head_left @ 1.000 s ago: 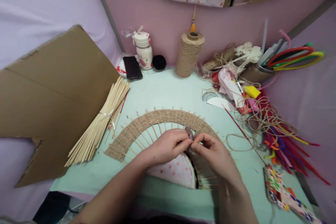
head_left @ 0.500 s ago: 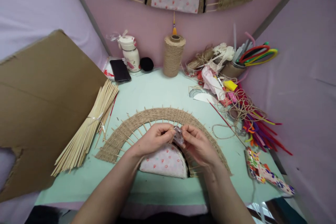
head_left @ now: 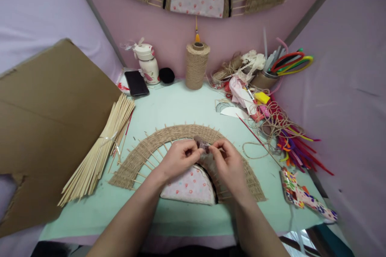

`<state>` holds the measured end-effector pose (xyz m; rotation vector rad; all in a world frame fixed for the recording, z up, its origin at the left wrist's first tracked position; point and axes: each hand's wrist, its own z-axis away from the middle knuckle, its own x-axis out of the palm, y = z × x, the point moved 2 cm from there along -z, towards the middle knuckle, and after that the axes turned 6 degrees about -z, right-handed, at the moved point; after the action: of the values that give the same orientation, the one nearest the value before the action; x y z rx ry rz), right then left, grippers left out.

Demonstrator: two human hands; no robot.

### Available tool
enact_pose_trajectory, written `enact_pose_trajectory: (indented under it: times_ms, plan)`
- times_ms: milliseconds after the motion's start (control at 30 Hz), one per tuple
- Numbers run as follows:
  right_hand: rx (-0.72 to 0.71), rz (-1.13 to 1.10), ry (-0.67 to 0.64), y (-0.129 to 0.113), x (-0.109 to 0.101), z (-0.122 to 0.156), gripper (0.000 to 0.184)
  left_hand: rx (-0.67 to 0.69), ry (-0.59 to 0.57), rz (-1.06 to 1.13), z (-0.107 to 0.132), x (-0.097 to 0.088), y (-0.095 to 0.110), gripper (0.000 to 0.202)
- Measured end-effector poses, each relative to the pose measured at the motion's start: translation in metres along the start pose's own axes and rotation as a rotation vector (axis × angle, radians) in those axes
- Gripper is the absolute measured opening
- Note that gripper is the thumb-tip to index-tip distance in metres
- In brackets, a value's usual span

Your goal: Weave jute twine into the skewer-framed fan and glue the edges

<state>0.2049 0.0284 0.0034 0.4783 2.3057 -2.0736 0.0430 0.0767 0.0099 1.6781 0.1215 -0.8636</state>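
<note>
Between my two hands is a small, crinkly clear plastic bag (head_left: pixel 204 147), its contents too blurred to make out. My left hand (head_left: pixel 181 158) pinches its left side with thumb and forefinger. On the right edge, my right hand (head_left: pixel 227 162) pinches it in the same way. Both hands hover over a woven half-round fan (head_left: pixel 147 150), made of twine on thin sticks, lying on the table. At its middle is a half circle of pink dotted fabric (head_left: pixel 188 188) edged in black, partly covered by my hands.
A bundle of thin sticks (head_left: pixel 99 148) and a cardboard sheet (head_left: pixel 57 120) lie left. Behind stand a twine spool (head_left: pixel 196 66), a bottle (head_left: pixel 148 66) and a phone (head_left: pixel 136 83). Right are tangled twine, pipe cleaners (head_left: pixel 301 148) and a patterned glue gun (head_left: pixel 304 196).
My hands have shifted the plastic bag slightly, and its upper part now spreads out above my fingers. My right hand has turned a little. The whole view has moved slightly.
</note>
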Motion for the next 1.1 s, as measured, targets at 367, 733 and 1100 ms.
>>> enact_pose_trajectory:
  times_ms: [367, 733, 1100]
  plan:
    - [0.138, -0.201, -0.084, 0.002, 0.001, -0.002, 0.017, 0.206, 0.066, -0.213, -0.001, 0.012, -0.005, 0.043]
    - [0.054, 0.035, -0.013, 0.008, -0.003, -0.006, 0.015, 0.151, 0.089, -0.234, -0.002, 0.012, -0.013, 0.045]
    - [-0.070, 0.049, -0.045, 0.006, -0.006, -0.009, 0.008, 0.209, 0.217, -0.323, 0.000, 0.013, -0.011, 0.048]
